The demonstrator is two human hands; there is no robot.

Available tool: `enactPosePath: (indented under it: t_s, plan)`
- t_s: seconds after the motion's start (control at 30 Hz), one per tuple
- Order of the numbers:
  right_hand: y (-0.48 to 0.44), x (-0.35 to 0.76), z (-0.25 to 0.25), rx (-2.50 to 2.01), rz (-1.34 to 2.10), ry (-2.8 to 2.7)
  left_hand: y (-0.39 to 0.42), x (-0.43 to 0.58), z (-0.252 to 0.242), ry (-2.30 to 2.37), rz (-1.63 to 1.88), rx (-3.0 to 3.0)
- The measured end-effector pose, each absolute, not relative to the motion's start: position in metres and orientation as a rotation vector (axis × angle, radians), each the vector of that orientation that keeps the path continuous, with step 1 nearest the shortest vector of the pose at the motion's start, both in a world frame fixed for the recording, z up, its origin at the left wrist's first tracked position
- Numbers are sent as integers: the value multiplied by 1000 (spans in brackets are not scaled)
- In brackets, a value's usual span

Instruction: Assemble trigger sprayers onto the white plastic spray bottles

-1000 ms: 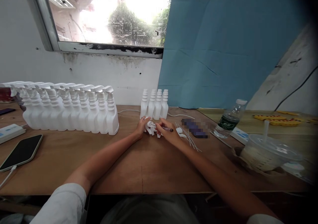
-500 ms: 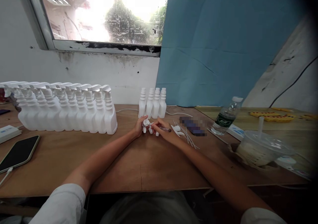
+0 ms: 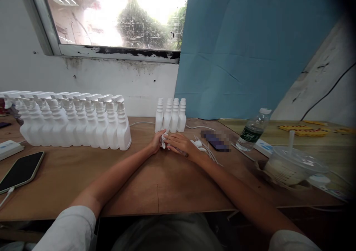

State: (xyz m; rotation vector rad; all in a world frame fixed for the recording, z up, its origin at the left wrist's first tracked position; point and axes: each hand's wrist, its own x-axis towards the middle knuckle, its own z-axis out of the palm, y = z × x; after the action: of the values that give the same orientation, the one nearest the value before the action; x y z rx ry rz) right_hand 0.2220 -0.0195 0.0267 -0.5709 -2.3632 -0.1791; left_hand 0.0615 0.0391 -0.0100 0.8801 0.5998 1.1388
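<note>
My left hand (image 3: pixel 157 141) is closed around a white spray trigger head (image 3: pixel 164 140), low over the table. My right hand (image 3: pixel 180 144) lies against the same piece from the other side, its fingers covering part of it. Tucked under that palm is a slim pen-like tool (image 3: pixel 182 152) with a dark end pointing right; its tip is hidden. Just right of my right hand are a white trigger part (image 3: pixel 198 143) and several thin white tubes (image 3: pixel 213 155). Behind my hands stand several white bottles (image 3: pixel 174 116) without spray tops.
On the left, a long row of white spray bottles (image 3: pixel 75 123) with trigger tops stands behind a phone (image 3: pixel 22 171). To the right are a dark blue object (image 3: pixel 217 141), partly pixelated, a water bottle (image 3: pixel 253 132) and a lidded drink cup (image 3: pixel 289 167) with a straw.
My right hand has shifted from a pen-like pinch on the tool to flatter fingers laid over the trigger head. The tool has swung down under the palm. My left hand stays in place.
</note>
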Motion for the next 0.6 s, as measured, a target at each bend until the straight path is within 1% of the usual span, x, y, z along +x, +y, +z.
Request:
enactPosePath:
  t_s: [0.2, 0.4, 0.6]
  plan:
    - [-27, 243, 43, -759, 111, -2046, 45, 59, -12, 728, 1275, 943]
    - [-7, 279, 41, -984, 291, -1695, 62, 47, -15, 994, 1464, 1033]
    - [-1, 286, 44, -1028, 462, -1520, 71, 37, -22, 1215, 1467, 1233]
